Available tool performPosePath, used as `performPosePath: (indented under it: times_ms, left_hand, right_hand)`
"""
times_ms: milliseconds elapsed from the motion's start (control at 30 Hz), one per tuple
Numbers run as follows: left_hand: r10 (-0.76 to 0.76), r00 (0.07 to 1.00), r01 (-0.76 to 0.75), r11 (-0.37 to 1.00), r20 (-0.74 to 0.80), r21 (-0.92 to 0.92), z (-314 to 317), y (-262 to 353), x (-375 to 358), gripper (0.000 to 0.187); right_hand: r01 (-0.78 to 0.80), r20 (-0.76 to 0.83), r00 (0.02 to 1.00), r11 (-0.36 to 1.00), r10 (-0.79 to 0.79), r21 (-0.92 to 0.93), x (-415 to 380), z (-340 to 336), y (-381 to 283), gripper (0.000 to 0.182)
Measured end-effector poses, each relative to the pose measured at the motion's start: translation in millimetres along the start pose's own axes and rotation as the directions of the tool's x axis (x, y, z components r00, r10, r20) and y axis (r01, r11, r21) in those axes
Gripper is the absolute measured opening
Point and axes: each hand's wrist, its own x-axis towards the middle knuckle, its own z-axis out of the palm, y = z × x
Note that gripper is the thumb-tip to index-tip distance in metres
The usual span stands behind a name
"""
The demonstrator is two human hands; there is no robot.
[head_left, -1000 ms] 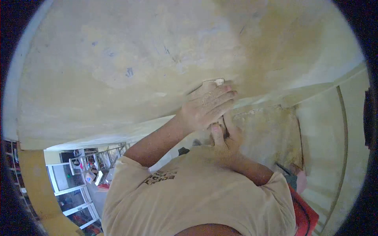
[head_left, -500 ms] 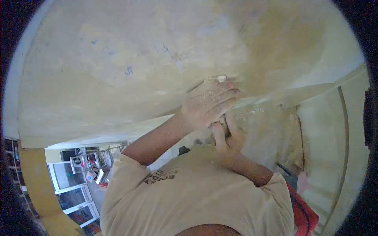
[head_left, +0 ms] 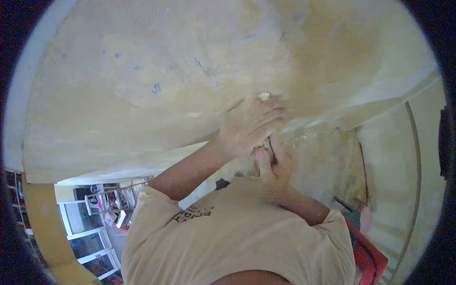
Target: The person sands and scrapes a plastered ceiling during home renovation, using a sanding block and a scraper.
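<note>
My left hand [head_left: 251, 124] lies over the lower edge of a stained, pale plaster surface [head_left: 156, 61], its fingers stretched out to the right. By its fingertips is a small whitish lump [head_left: 264, 96]. Just below, my right hand [head_left: 278, 168] is closed, thumb raised, around a small pale object with a dark edge [head_left: 272, 154]. What that object is cannot be made out, as both hands partly cover it. The two hands are close together and look dusty.
Behind the hands is a rough, patchy wall [head_left: 327, 161]. A metal ladder-like frame [head_left: 126, 197] and white-framed glass panes [head_left: 85, 237] are at the lower left. A red object [head_left: 373, 259] with a dark cable is at the lower right.
My right hand has shifted very slightly and is more blurred. My left hand stays in nearly the same place. The whole view has tilted a little.
</note>
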Motion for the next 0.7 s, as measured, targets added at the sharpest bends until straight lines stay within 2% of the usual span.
performPosePath:
  times_ms: [33, 100, 133, 200, 400, 467, 533, 633, 700]
  left_hand:
    - [0.012, 1.000, -0.012, 1.000, -0.002, 0.004, 1.0, -3.8, 1.7, 0.024]
    - [0.070, 0.990, -0.071, 0.997, -0.120, -0.006, 3.6, -5.9, 4.7, 0.022]
    - [0.063, 0.991, -0.065, 0.998, -0.117, -0.013, 3.1, -6.1, 6.2, 0.022]
    - [0.128, 0.975, -0.112, 0.989, -0.184, 0.099, -0.2, -7.7, 8.4, 0.021]
    - [0.065, 0.984, -0.058, 0.997, -0.163, 0.044, -10.7, 3.3, 20.8, 0.016]
    - [0.056, 0.991, -0.047, 0.996, -0.125, 0.081, -4.0, 0.7, 6.6, 0.017]
    - [0.070, 0.994, -0.058, 0.990, -0.087, 0.131, -7.0, -2.8, 10.5, 0.017]
    - [0.126, 0.977, -0.114, 0.990, -0.169, 0.082, -9.8, -3.3, 18.5, 0.020]
    - [0.125, 0.985, -0.108, 0.984, -0.122, 0.139, -5.9, -9.5, 14.5, 0.027]
  right_hand:
    - [-0.005, -0.038, 0.999, 0.997, 0.008, 0.075, -2.9, 4.6, 4.2, 0.041]
    - [-0.025, -0.072, 0.997, 0.988, 0.036, 0.151, -4.0, 6.4, 6.1, 0.041]
    - [0.011, -0.079, 0.997, 0.994, -0.002, 0.111, -0.1, 4.7, 5.1, 0.042]
    - [0.046, -0.085, 0.996, 0.997, -0.040, 0.069, -1.1, 5.4, 6.8, 0.043]
    - [0.072, -0.094, 0.993, 0.996, -0.067, 0.055, 0.3, 2.7, 7.5, 0.041]
    - [0.002, -0.087, 0.996, 0.990, 0.011, 0.141, 0.5, 7.1, 7.1, 0.043]
    - [0.003, -0.090, 0.996, 0.991, 0.009, 0.132, 0.0, 10.0, 11.1, 0.043]
    - [-0.046, -0.083, 0.995, 0.993, 0.055, 0.108, -1.3, 8.1, 9.7, 0.043]
    - [-0.075, -0.069, 0.994, 0.993, 0.082, 0.090, 7.7, 6.4, 7.9, 0.043]
